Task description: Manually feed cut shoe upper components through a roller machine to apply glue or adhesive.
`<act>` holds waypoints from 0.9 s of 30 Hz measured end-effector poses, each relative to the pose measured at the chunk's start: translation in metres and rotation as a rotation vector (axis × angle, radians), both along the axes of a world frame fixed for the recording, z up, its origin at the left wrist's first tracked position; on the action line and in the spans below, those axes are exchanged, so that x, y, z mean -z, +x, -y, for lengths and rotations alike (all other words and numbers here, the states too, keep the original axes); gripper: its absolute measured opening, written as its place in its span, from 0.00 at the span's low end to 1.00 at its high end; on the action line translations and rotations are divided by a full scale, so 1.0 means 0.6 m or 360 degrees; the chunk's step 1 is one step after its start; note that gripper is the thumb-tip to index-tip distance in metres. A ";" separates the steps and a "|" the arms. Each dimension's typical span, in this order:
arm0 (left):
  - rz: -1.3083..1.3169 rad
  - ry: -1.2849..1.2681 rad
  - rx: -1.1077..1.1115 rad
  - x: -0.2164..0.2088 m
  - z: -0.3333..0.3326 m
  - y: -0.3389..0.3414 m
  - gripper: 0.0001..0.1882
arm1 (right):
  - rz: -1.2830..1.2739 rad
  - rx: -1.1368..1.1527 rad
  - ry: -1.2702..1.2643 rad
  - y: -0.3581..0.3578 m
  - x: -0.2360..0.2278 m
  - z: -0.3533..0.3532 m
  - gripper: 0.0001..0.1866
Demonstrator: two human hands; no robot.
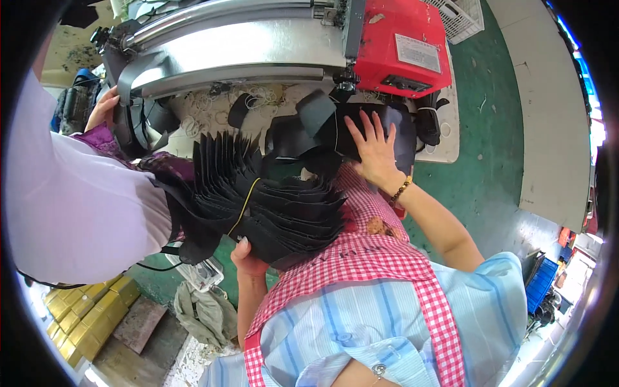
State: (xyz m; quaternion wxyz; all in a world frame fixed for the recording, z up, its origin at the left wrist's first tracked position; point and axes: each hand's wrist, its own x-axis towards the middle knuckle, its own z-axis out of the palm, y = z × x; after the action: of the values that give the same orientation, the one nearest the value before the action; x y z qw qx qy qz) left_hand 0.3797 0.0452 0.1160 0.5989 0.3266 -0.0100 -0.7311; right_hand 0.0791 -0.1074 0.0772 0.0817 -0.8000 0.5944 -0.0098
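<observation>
While a roller machine (245,45) spans the worktable (445,138), the fanned black stack (290,213) rests against the checked apron (361,258). Loose black pieces (316,115) on the table look left to gather — the stack's yellow band (245,206) suggests binding is done. The left hand (249,259) holds its near edge, thumb up; the right hand (374,153) lies palm-down, fingers spread, grasping nothing — only pressing black material.

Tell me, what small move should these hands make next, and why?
Perhaps bring the right hand over to steady the bundle: it fans out widely, and the left hand holds just its lower edge, while the right lies spread on black material.
</observation>
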 end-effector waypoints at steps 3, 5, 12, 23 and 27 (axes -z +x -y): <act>-0.0032 -0.0025 -0.0031 -0.007 0.011 -0.015 0.42 | 0.0051 -0.0081 0.0024 -0.004 -0.014 0.010 0.54; -0.0026 -0.0080 -0.0083 -0.022 0.023 -0.027 0.41 | 0.0393 -0.0082 0.0042 -0.005 -0.055 0.015 0.47; 0.0677 -0.0124 -0.0006 -0.108 0.082 -0.065 0.38 | 0.1915 -0.1048 0.0166 0.048 -0.293 0.069 0.09; 0.1293 0.0073 0.0284 -0.206 0.141 -0.153 0.36 | 0.1645 -0.1336 0.0445 0.024 -0.266 0.130 0.07; 0.1192 -0.0176 0.0724 -0.210 0.152 -0.143 0.38 | 0.2176 -0.0769 0.1373 -0.014 -0.254 0.164 0.13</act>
State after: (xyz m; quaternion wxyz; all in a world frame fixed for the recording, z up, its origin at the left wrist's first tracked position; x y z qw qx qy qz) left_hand 0.2941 -0.0461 0.2422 0.3943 0.5262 -0.3371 -0.6738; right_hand 0.0706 -0.2057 0.2299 0.7216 -0.6219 0.1785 -0.2462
